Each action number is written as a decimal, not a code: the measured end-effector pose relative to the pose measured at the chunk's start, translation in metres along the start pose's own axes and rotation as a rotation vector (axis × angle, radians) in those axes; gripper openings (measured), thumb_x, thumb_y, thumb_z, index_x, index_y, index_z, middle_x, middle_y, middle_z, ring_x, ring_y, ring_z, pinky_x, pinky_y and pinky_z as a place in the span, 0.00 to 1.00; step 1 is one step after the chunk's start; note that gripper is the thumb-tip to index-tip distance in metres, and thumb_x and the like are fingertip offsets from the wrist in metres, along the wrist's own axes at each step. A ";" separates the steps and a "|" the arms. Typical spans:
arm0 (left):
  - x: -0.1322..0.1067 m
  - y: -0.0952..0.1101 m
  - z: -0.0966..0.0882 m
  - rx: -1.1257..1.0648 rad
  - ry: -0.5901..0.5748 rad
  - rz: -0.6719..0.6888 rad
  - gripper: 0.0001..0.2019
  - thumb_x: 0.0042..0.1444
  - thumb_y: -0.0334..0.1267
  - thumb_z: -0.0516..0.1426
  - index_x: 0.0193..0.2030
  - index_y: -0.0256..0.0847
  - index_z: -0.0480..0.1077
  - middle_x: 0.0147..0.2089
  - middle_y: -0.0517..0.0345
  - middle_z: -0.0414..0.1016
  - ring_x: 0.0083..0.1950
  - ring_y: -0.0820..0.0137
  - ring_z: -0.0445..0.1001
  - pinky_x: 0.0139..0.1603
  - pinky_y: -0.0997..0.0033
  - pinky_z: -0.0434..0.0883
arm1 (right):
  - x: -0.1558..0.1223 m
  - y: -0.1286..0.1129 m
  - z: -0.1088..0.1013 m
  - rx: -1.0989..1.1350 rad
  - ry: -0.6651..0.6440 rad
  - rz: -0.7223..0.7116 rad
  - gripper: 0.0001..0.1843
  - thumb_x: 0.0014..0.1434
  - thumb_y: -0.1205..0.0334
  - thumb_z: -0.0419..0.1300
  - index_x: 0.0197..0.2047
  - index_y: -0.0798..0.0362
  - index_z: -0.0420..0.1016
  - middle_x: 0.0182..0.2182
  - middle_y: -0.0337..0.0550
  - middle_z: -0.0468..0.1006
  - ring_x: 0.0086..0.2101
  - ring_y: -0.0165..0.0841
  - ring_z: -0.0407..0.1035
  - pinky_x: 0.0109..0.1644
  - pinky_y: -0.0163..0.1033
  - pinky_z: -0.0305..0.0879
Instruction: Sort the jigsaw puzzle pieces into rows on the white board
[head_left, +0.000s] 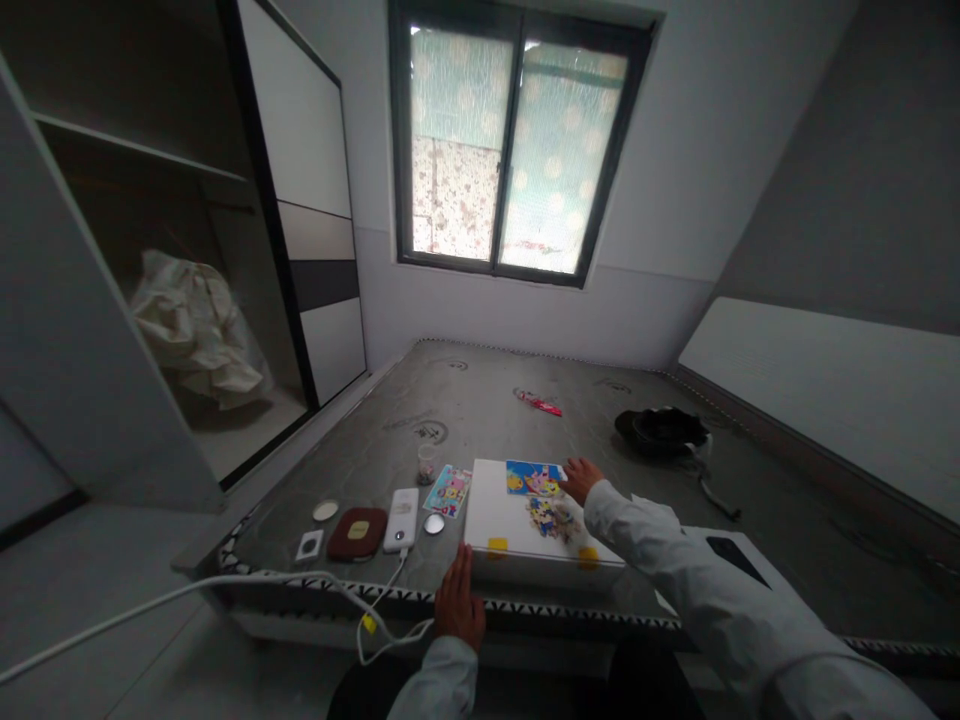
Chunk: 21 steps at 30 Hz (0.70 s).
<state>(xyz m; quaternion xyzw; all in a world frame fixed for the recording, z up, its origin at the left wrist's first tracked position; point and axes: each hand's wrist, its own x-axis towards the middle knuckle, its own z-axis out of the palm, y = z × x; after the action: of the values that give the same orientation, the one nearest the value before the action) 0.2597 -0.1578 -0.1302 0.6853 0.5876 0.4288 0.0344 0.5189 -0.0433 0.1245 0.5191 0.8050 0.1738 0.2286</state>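
Note:
A white box [491,510] lies on the mattress in front of me. My left hand [460,605] rests at its front left corner, fingers stretched out. On the lid, a blue cartoon picture card [525,477] lies near the far edge. My right hand [583,480] reaches over the lid and touches the card's right end, its fingers somewhat apart. A pile of small colourful pieces [551,520] is spread just below the card. Two yellow tape pieces, one on the left [497,547] and one on the right [589,557], stick to the front edge.
Left of the box are a pink cartoon sheet [450,490], a small clear cup [426,468], a round silver lid [434,524], a white power bank [401,520] with a cable and a brown case [358,533]. A red packet [540,403] and dark cap [660,432] lie farther back.

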 end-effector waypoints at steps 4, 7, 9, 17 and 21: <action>0.000 -0.001 0.002 -0.001 -0.004 0.003 0.46 0.50 0.19 0.47 0.75 0.48 0.38 0.74 0.55 0.51 0.71 0.63 0.58 0.63 0.59 0.64 | 0.000 0.003 -0.002 -0.004 -0.005 0.005 0.17 0.65 0.66 0.51 0.48 0.46 0.79 0.50 0.54 0.77 0.55 0.46 0.64 0.54 0.50 0.59; 0.000 -0.002 0.003 0.008 -0.006 -0.002 0.46 0.50 0.19 0.47 0.75 0.48 0.37 0.74 0.55 0.51 0.70 0.62 0.58 0.64 0.59 0.64 | -0.003 0.007 -0.003 0.004 0.000 0.013 0.17 0.65 0.67 0.51 0.49 0.46 0.79 0.50 0.55 0.76 0.56 0.47 0.64 0.54 0.51 0.59; -0.001 -0.002 0.003 0.009 -0.006 0.000 0.46 0.50 0.20 0.47 0.75 0.48 0.38 0.74 0.55 0.52 0.70 0.62 0.58 0.63 0.58 0.64 | -0.006 0.011 -0.005 0.017 0.006 0.022 0.17 0.64 0.67 0.53 0.50 0.46 0.78 0.51 0.56 0.75 0.56 0.48 0.63 0.54 0.52 0.59; -0.001 -0.004 0.002 -0.003 -0.005 -0.008 0.46 0.50 0.20 0.48 0.75 0.48 0.39 0.74 0.56 0.52 0.70 0.62 0.58 0.64 0.59 0.63 | -0.021 0.028 0.003 0.110 0.009 0.031 0.39 0.41 0.71 0.70 0.58 0.45 0.73 0.54 0.56 0.72 0.56 0.52 0.61 0.55 0.53 0.57; 0.000 -0.003 -0.001 -0.006 0.002 0.002 0.46 0.51 0.20 0.48 0.75 0.48 0.37 0.74 0.54 0.53 0.70 0.62 0.59 0.63 0.59 0.64 | -0.028 0.037 0.023 0.451 0.070 0.175 0.41 0.36 0.68 0.72 0.57 0.45 0.72 0.51 0.52 0.75 0.55 0.52 0.63 0.57 0.54 0.56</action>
<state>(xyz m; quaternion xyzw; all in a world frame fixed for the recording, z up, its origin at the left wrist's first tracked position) 0.2570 -0.1579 -0.1309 0.6854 0.5856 0.4314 0.0357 0.5700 -0.0533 0.1298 0.6184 0.7829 0.0266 0.0629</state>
